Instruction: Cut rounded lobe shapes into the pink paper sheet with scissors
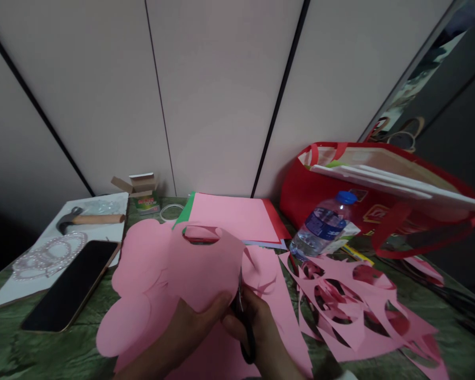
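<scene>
Rounded pink pieces [122, 324] lie cut at left; centre, the left hand [193, 327] pinches a partly cut pink sheet [206, 264], the right hand [259, 316] curls round black-handled scissors [250, 343] at its edge (sheets behind [233, 211] look uncut), and offcuts [364, 345] heap at right, all on a green-patterned table [8, 348] before a pale panelled wall [217, 95].

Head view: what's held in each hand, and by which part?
Right hand: scissors, by the black handles. Left hand: pink paper sheet, by its lower edge, near the blades.
</scene>
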The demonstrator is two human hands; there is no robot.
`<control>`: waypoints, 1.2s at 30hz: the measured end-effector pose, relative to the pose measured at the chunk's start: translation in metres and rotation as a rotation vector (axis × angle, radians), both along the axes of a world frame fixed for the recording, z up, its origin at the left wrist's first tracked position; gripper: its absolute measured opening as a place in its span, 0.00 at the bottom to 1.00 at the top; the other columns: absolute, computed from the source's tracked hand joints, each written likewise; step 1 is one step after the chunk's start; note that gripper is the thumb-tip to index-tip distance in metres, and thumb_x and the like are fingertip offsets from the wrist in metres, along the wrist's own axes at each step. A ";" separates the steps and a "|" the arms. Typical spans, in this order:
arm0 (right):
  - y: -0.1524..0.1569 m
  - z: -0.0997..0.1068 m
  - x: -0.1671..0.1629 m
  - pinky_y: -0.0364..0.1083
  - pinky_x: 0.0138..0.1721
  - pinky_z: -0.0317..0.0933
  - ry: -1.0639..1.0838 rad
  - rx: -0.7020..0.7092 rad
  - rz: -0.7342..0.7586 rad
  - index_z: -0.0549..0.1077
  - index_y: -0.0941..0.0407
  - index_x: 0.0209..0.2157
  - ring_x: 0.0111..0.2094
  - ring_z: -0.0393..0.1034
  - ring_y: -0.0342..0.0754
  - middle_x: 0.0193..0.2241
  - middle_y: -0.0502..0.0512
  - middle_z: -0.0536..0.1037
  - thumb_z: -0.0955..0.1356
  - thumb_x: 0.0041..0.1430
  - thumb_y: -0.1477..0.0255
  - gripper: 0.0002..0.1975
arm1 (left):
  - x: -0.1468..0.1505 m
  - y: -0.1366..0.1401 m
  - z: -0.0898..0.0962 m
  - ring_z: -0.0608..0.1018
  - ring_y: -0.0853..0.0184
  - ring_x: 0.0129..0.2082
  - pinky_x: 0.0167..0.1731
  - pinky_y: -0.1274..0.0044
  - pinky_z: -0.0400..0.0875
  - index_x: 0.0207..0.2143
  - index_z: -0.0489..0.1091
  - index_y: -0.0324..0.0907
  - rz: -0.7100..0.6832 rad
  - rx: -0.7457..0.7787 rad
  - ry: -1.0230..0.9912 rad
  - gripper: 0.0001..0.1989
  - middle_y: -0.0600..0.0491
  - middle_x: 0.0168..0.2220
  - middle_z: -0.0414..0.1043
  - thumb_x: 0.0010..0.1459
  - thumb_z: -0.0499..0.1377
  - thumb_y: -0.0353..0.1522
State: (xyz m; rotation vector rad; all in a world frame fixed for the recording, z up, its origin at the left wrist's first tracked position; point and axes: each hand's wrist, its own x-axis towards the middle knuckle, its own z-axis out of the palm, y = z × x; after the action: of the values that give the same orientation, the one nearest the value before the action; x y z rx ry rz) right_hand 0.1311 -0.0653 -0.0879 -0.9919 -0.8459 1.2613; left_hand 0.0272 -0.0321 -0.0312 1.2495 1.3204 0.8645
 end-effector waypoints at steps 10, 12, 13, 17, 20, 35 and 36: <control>0.002 -0.004 -0.001 0.39 0.19 0.47 -0.032 -0.025 -0.019 0.65 0.58 0.23 0.19 0.50 0.39 0.17 0.44 0.61 0.74 0.33 0.68 0.16 | -0.003 0.003 -0.006 0.76 0.59 0.35 0.37 0.71 0.69 0.23 0.70 0.41 -0.051 0.100 -0.002 0.08 0.50 0.26 0.76 0.43 0.56 0.36; 0.003 -0.002 -0.001 0.38 0.18 0.46 -0.035 -0.046 -0.031 0.65 0.58 0.22 0.18 0.50 0.38 0.16 0.44 0.62 0.74 0.32 0.67 0.17 | -0.003 0.005 -0.008 0.76 0.60 0.32 0.34 0.72 0.70 0.21 0.69 0.42 -0.092 0.134 -0.001 0.08 0.52 0.21 0.74 0.44 0.55 0.36; 0.003 -0.001 -0.001 0.38 0.18 0.46 -0.043 -0.056 -0.024 0.64 0.58 0.22 0.17 0.50 0.38 0.16 0.44 0.62 0.74 0.32 0.67 0.17 | -0.003 0.005 -0.008 0.76 0.60 0.31 0.33 0.72 0.70 0.21 0.68 0.42 -0.098 0.149 -0.001 0.08 0.52 0.21 0.73 0.44 0.55 0.36; 0.002 -0.001 0.000 0.38 0.17 0.46 -0.075 -0.057 0.004 0.65 0.58 0.21 0.16 0.52 0.38 0.14 0.44 0.64 0.74 0.33 0.65 0.17 | -0.003 0.006 -0.008 0.75 0.63 0.29 0.31 0.73 0.69 0.23 0.68 0.41 -0.073 0.178 -0.016 0.06 0.53 0.23 0.73 0.43 0.55 0.35; 0.002 -0.006 -0.002 0.38 0.16 0.46 -0.058 -0.043 -0.044 0.66 0.58 0.22 0.15 0.53 0.38 0.13 0.44 0.64 0.73 0.34 0.64 0.16 | -0.003 0.006 -0.006 0.73 0.65 0.23 0.25 0.75 0.69 0.21 0.66 0.42 -0.086 0.175 -0.036 0.06 0.55 0.18 0.70 0.44 0.55 0.35; 0.002 -0.009 -0.008 0.38 0.11 0.49 -0.045 -0.078 -0.060 0.64 0.56 0.20 0.11 0.55 0.39 0.11 0.43 0.63 0.73 0.32 0.62 0.17 | -0.004 0.006 -0.008 0.70 0.67 0.16 0.19 0.76 0.66 0.15 0.63 0.43 -0.125 0.142 -0.056 0.12 0.57 0.13 0.65 0.47 0.54 0.36; 0.002 -0.008 -0.008 0.38 0.12 0.48 -0.045 -0.090 -0.051 0.64 0.56 0.20 0.12 0.55 0.39 0.11 0.43 0.62 0.73 0.31 0.63 0.17 | -0.003 0.006 -0.008 0.71 0.66 0.17 0.20 0.76 0.67 0.16 0.64 0.43 -0.116 0.139 -0.043 0.10 0.57 0.14 0.66 0.47 0.55 0.36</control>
State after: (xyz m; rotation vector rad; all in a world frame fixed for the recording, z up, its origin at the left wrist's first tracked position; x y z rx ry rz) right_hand 0.1234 -0.0632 -0.0957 -1.1105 -0.7989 1.2469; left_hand 0.0239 -0.0265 -0.0391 1.3940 1.1582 0.9081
